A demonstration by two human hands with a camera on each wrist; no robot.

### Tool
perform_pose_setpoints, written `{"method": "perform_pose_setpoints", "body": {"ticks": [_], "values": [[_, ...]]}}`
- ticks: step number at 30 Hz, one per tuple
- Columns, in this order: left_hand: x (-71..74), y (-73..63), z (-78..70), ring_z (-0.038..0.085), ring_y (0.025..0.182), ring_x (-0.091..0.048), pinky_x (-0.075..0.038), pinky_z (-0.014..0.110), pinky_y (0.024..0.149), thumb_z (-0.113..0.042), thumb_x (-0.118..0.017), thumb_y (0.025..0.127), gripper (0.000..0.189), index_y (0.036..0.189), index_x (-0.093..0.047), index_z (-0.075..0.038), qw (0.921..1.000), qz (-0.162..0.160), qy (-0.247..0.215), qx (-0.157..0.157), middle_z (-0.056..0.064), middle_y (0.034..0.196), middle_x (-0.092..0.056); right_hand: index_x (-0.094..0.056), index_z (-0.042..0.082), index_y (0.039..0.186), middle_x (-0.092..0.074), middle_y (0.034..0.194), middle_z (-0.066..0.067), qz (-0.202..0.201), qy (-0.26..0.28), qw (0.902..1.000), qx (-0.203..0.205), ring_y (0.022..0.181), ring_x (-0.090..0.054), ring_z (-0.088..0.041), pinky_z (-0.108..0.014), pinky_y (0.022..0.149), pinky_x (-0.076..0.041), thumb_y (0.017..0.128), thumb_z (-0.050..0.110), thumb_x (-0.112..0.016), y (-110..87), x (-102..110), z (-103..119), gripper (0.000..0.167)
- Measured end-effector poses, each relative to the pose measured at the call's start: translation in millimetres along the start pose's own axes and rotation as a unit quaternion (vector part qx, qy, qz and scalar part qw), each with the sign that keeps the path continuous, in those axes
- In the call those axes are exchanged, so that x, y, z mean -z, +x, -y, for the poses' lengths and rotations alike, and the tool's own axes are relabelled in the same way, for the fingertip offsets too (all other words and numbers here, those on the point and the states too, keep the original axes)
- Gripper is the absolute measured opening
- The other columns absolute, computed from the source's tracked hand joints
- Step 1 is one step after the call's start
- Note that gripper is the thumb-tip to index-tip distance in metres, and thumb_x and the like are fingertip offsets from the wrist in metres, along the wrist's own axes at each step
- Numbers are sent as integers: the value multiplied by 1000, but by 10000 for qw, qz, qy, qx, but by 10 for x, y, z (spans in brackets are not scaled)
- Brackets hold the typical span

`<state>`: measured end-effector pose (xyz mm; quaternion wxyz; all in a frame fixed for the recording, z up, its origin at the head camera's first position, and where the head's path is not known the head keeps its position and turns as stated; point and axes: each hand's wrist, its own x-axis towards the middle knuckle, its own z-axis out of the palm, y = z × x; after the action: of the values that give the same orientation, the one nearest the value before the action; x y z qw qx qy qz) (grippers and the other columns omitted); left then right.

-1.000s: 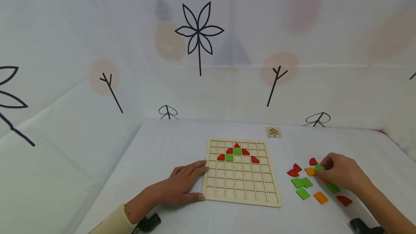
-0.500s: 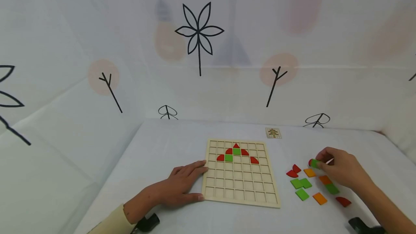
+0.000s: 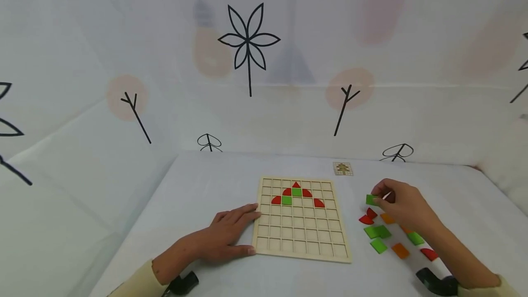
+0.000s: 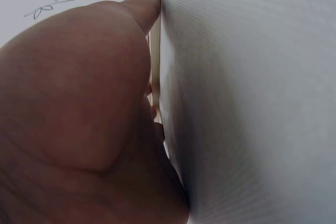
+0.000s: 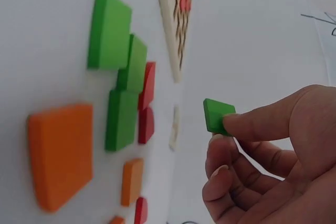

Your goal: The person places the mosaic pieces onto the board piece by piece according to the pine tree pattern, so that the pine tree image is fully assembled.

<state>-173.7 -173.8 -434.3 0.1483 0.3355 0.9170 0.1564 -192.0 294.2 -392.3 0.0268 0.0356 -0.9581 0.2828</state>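
My right hand (image 3: 402,203) pinches a green square tile (image 5: 216,115) between thumb and fingertips, raised over the loose tiles to the right of the board. My left hand (image 3: 224,237) lies with fingers extended, its fingertips and thumb touching the left edge of the wooden grid board (image 3: 303,235). Toward the top of the board sit a red triangle (image 3: 296,184), red quarter-round tiles (image 3: 319,203) and two green squares (image 3: 286,200), set in grid cells. In the left wrist view, the thumb (image 4: 144,9) is against the board's edge.
Loose on the white table right of the board are several green squares (image 3: 378,245), orange squares (image 3: 400,250) and red quarter-rounds (image 3: 429,254). A small card with a tree pattern (image 3: 343,168) lies behind the board. A white printed cloth (image 3: 305,118) hangs at the back.
My right hand has picked the green square tile up from the loose pieces and carried it left toward the board. The left hand stays at the board's edge.
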Motion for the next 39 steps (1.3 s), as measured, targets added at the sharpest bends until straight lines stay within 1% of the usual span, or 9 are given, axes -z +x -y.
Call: {"method": "perform_pose_setpoints", "body": {"ticks": [4, 10, 14, 22, 25, 29, 35, 39], "values": [[1, -8, -6, 18, 163, -13, -25, 59, 121, -71, -52, 101, 84, 169, -17, -36, 10000, -16, -43, -16, -11, 178, -6, -68, 3, 109, -68, 94, -6, -28, 114, 9999, 113, 77, -60, -20, -28, 59, -52, 96, 9, -74, 6, -52, 139, 15], [-1, -18, -2, 18, 163, -14, -24, 59, 121, -73, -52, 100, 84, 169, -18, -37, 9999, -30, -101, 11, -12, 177, -7, -68, 4, 109, -69, 92, -5, 140, 321, 9991, 257, 76, -59, -19, -30, 58, -51, 98, 8, -71, 65, -127, 348, 12], [1, -25, -6, 18, 163, -15, -24, 59, 121, -73, -53, 100, 84, 168, -18, -37, 9999, -49, -108, 20, -11, 177, -7, -69, 6, 105, -69, 91, -2, 190, 323, 9984, 434, 79, -59, -19, -30, 62, -51, 97, 8, -72, 127, -211, 470, 10], [0, -23, -14, 18, 162, -15, -24, 60, 121, -72, -53, 101, 84, 169, -18, -37, 9999, -62, -101, 7, -11, 177, -7, -69, 9, 99, -68, 87, 1, 195, 526, 9951, 813, 77, -60, -16, -30, 65, -49, 95, 8, -76, 207, -402, 584, 8], [2, -18, -11, 18, 162, -15, -24, 60, 121, -73, -53, 100, 84, 168, -18, -38, 9999, -46, -88, 45, -11, 177, -7, -69, 8, 99, -69, 87, 0, 260, 647, 9942, 818, 77, -61, -17, -30, 65, -50, 95, 8, -76, 226, -444, 620, 8], [13, -14, -9, 18, 162, -15, -24, 59, 121, -73, -54, 99, 85, 168, -18, -39, 9999, -24, -93, 79, -12, 177, -7, -70, 9, 99, -69, 88, 0, 364, 706, 9942, 724, 78, -61, -18, -30, 64, -51, 95, 8, -77, 280, -504, 674, 8], [11, -16, -10, 18, 162, -16, -25, 59, 120, -71, -55, 100, 84, 168, -19, -38, 9999, -43, -125, 31, -12, 177, -8, -70, 10, 97, -68, 89, -1, 460, 716, 9941, 677, 80, -60, -18, -33, 71, -51, 93, 7, -77, 367, -646, 758, 8], [-5, -16, 3, 18, 162, -16, -25, 59, 120, -73, -53, 100, 84, 168, -18, -38, 9999, -64, -102, 12, -13, 177, -7, -71, 10, 95, -69, 88, 1, 500, 738, 9930, 777, 79, -60, -17, -34, 74, -52, 93, 7, -78, 417, -728, 796, 8]]}}
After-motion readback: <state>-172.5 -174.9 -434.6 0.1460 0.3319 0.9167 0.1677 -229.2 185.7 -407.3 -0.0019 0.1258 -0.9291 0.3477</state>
